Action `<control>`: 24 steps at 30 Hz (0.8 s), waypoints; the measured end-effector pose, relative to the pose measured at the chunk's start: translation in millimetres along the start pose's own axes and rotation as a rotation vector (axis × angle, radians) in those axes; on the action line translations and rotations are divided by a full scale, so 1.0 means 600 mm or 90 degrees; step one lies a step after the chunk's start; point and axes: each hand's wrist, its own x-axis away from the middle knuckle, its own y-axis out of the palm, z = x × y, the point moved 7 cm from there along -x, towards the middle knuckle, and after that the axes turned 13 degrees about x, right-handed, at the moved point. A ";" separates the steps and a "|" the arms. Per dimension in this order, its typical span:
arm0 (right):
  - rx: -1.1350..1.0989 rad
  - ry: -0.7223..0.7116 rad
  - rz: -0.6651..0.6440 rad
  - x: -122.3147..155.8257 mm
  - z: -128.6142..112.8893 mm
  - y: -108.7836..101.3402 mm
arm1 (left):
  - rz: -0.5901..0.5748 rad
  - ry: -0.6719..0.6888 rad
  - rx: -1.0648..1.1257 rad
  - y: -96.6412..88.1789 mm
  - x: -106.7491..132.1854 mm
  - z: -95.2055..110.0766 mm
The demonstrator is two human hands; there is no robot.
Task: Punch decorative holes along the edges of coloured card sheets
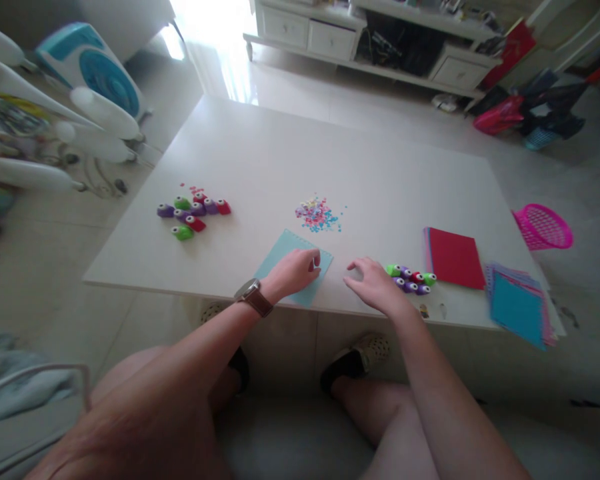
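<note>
A light blue sheet of paper (pixel 280 251) lies aslant near the table's front edge, with a row of small punched marks along its far side. Over it is my left hand (pixel 299 268), fingers curled in and pressed together; whatever they hold, if anything, is hidden. My right hand (pixel 370 280) hovers to the right of the sheet, thumb and fingers apart and nothing between them. Just beyond it stands a group of small green, purple and red craft punches (pixel 411 279). Behind the sheet is a pile of colourful paper confetti (pixel 317 213).
More craft punches (pixel 195 210) stand on the left of the white table (pixel 380 173), by a few red paper bits. A stack of red paper (pixel 455 259) and a blue-topped stack (pixel 517 307) lie at the right. A pink basket (pixel 545 227) is beyond the right edge.
</note>
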 end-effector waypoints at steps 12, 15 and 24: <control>0.094 0.049 -0.097 0.011 -0.024 0.053 | 0.018 0.034 -0.188 0.017 0.024 0.040; 0.118 0.011 -0.083 0.006 -0.024 0.062 | 0.028 0.034 -0.217 0.018 0.029 0.038; 0.152 0.023 -0.038 0.004 -0.009 0.063 | 0.101 -0.006 -0.216 -0.013 0.019 0.018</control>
